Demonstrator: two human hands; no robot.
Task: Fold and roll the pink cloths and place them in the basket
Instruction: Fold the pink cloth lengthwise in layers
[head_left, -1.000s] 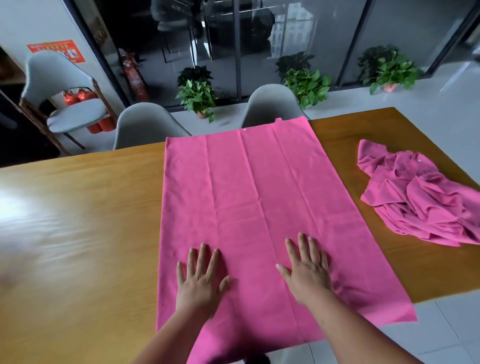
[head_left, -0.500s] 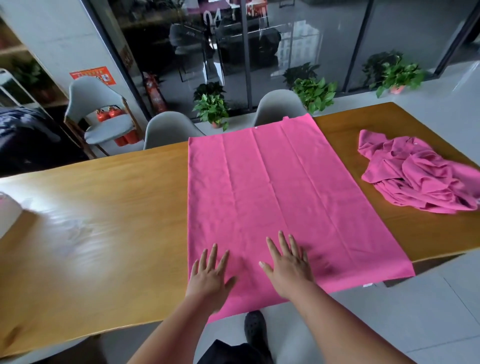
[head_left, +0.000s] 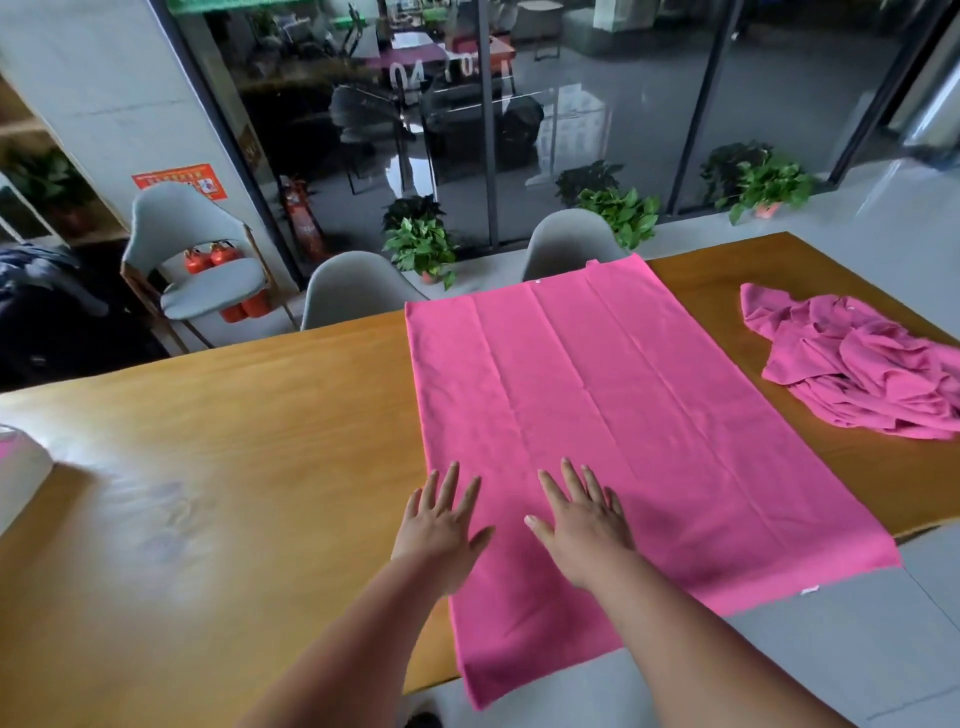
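A large pink cloth (head_left: 597, 410) lies spread flat across the wooden table (head_left: 234, 467), its near edge hanging over the table's front. My left hand (head_left: 441, 530) lies flat with straight fingers at the cloth's left edge. Beside it, my right hand (head_left: 584, 525) presses flat on the cloth, fingers spread. A crumpled heap of pink cloths (head_left: 862, 364) lies on the table at the right. At the far left edge sits a pale container (head_left: 18, 478), only partly in view.
Two grey chairs (head_left: 358, 291) stand at the table's far side, a third (head_left: 192, 260) by the wall with red fire extinguishers (head_left: 228, 280). Potted plants (head_left: 421, 244) line a glass wall. Grey floor shows at the right and near side.
My view has pulled back and swung left, showing more table and the pale container. Both hands have slid left on the cloth, the left one reaching its left edge.
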